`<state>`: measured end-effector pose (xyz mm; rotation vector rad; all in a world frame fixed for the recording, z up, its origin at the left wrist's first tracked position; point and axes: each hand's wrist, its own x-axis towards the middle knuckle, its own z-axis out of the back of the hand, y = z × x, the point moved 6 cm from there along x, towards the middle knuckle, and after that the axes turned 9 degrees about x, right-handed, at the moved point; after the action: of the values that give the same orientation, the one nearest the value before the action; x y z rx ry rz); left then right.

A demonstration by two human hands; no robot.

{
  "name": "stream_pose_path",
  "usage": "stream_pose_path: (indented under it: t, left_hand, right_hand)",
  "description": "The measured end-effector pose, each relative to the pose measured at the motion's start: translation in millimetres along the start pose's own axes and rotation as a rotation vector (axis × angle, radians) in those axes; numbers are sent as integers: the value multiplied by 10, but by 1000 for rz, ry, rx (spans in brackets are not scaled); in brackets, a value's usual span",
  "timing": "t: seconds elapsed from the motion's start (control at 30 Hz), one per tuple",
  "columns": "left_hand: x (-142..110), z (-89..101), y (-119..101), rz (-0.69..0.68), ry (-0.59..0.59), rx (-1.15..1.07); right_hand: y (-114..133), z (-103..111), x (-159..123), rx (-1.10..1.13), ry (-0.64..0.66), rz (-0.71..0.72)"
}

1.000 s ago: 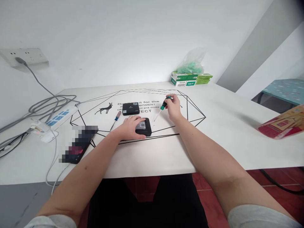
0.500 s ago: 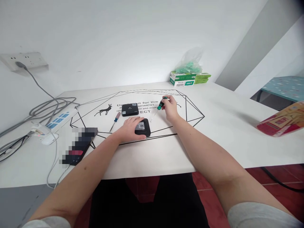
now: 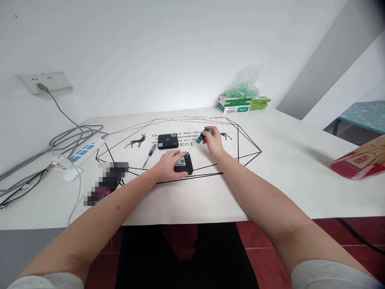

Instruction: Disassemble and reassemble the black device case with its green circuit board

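Note:
A small flat black box (image 3: 188,163) lies on the table with a white label facing up. Across its left part rests my left hand (image 3: 170,165), thumb at the near edge and fingers over the far side, gripping it. My right hand (image 3: 213,140) is closed round the green and black handle of a screwdriver (image 3: 199,138). The shaft slants down to the left, and its tip is at the box's far edge, close to my left fingertips; whether it sits in a screw is too small to tell. Just beyond lies a second black box (image 3: 167,141).
Left of the boxes lies another screwdriver (image 3: 149,155) with a reddish and blue handle. A blurred-out phone (image 3: 108,182), a power strip (image 3: 86,151) and coiled cables are at the left. Small green boxes (image 3: 237,102) stand by the wall. A red package (image 3: 357,160) is at far right.
My right hand has brought the screwdriver's tip left, from beside the labelled box to its far edge. My left hand stays on the box. The whole view has shifted slightly.

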<state>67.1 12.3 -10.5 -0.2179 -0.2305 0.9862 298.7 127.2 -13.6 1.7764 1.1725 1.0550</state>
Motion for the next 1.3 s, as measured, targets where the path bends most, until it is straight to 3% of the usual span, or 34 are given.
stream_pose_path:
  t: [0.3, 1.1, 1.3]
  left_hand:
    - [-9, 35, -17, -7, -26, -45]
    - [-65, 118, -38, 52, 169, -8]
    - [-51, 162, -9, 11, 138, -43]
  right_hand:
    - [-19, 14, 9, 18, -9, 7]
    - [97, -17, -34, -48, 22, 55]
    - [154, 85, 47, -51, -56, 133]
